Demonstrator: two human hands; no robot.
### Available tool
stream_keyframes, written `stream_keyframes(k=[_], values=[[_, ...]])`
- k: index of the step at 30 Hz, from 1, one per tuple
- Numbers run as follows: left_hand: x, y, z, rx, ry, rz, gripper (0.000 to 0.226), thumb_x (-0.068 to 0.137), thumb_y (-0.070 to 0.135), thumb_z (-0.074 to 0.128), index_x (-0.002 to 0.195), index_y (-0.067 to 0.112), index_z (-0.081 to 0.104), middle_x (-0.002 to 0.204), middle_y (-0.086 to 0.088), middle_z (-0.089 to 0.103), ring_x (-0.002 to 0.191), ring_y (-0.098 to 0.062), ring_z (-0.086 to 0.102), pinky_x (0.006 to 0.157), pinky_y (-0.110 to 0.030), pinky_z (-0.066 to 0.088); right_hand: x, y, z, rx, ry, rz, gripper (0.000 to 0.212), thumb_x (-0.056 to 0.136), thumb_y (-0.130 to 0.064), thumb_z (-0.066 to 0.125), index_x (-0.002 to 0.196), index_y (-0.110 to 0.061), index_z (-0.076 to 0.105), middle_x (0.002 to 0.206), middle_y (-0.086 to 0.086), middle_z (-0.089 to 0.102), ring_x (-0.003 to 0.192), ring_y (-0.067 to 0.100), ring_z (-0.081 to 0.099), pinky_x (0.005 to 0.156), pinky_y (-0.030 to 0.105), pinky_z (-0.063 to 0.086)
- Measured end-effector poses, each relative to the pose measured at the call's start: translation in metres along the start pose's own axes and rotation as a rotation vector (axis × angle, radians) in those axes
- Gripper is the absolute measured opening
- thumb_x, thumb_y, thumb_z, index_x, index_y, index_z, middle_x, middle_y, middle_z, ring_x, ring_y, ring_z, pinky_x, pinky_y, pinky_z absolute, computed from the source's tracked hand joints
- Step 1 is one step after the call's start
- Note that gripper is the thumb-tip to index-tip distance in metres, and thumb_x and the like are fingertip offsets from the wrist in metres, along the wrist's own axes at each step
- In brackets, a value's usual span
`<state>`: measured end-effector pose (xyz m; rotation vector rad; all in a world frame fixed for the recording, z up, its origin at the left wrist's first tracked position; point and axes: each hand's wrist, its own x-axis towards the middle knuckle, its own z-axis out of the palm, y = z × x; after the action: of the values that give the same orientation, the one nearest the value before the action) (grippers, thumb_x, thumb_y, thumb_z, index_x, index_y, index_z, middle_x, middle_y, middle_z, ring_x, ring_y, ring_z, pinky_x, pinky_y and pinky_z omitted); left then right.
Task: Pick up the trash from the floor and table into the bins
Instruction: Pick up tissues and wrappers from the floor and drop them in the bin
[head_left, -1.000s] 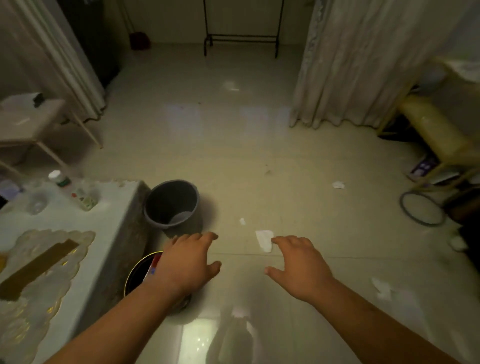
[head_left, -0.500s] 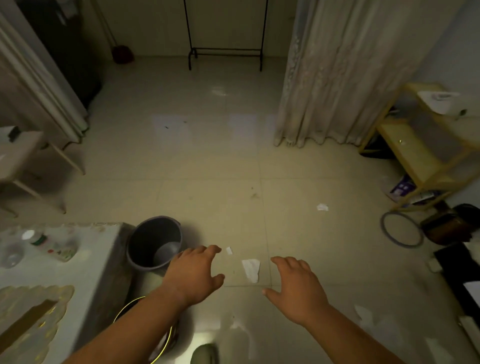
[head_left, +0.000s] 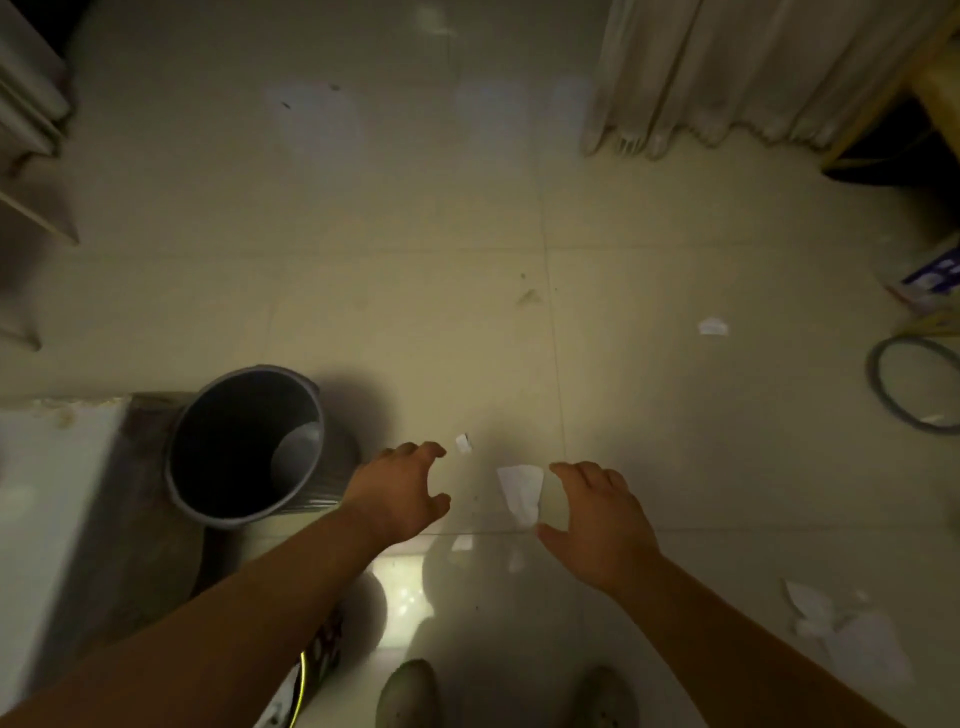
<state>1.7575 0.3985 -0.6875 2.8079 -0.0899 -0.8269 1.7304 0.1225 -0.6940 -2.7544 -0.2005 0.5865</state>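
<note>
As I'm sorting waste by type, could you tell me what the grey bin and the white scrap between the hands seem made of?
Grey bin: probably plastic, semi-matte; smooth moulded wall, soft sheen inside. White scrap: likely paper or tissue, matte; thin, flat, uneven torn-looking edges. Dim light leaves both uncertain.

Bin (head_left: 228, 447) stands on the floor (head_left: 415, 208) left of centre, just beside the corner of the table (head_left: 47, 493) at the left edge. Left hand (head_left: 400, 493) is right of the bin, right hand (head_left: 597, 525) further right; paper piece (head_left: 519, 491) lies on the floor between them, close to the right thumb. Small scrap (head_left: 462, 443) lies just above the left fingertips. Another scrap (head_left: 712, 327) lies well apart at mid right, with a ring (head_left: 883, 395) at the right edge below it. Crumpled paper (head_left: 831, 623) lies lower right, beyond the right forearm. Curtain (head_left: 727, 67) hangs upper right. Two shoes (head_left: 408, 693) at bottom centre
</note>
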Motion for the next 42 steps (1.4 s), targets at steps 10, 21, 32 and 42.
stream_keyframes(k=[10,21,32,42], values=[[0.206,-0.036,0.171,0.039,0.000,-0.017,0.071,0.079,0.057,0.064,0.143,0.038,0.039,0.138,0.000,0.054,0.120,-0.028,0.055,0.092,-0.040,0.048,0.160,0.104,0.212,-0.009,-0.045,-0.074,0.089,0.069,-0.071,0.064,0.144,-0.036,0.030,0.147,-0.002,0.040,0.129,0.024,0.038,0.105,0.041,0.039],[0.329,-0.081,0.305,-0.034,0.073,-0.017,0.076,0.073,0.060,0.067,0.141,0.045,0.038,0.138,-0.003,0.044,0.120,-0.034,0.045,0.096,-0.046,0.048,0.233,0.149,0.353,0.047,-0.036,-0.146,0.107,0.055,-0.073,0.063,0.146,-0.030,0.028,0.146,-0.003,0.040,0.135,0.023,0.035,0.113,0.041,0.030],[0.321,-0.081,0.323,-0.221,0.118,0.038,0.052,0.071,0.038,0.077,0.120,0.029,0.061,0.111,-0.001,0.050,0.097,-0.026,0.059,0.079,-0.027,0.044,0.228,0.139,0.376,0.118,-0.023,-0.195,0.055,0.064,-0.013,0.069,0.118,-0.016,0.061,0.120,0.007,0.057,0.107,0.031,0.051,0.092,0.039,0.043],[0.315,-0.085,0.310,-0.370,0.171,0.081,0.056,0.074,0.043,0.082,0.124,0.031,0.063,0.108,0.004,0.049,0.095,-0.017,0.058,0.089,-0.028,0.049,0.242,0.132,0.334,0.324,0.009,-0.102,0.059,0.063,-0.023,0.071,0.120,-0.029,0.058,0.112,-0.004,0.059,0.100,0.018,0.056,0.085,0.032,0.048]])
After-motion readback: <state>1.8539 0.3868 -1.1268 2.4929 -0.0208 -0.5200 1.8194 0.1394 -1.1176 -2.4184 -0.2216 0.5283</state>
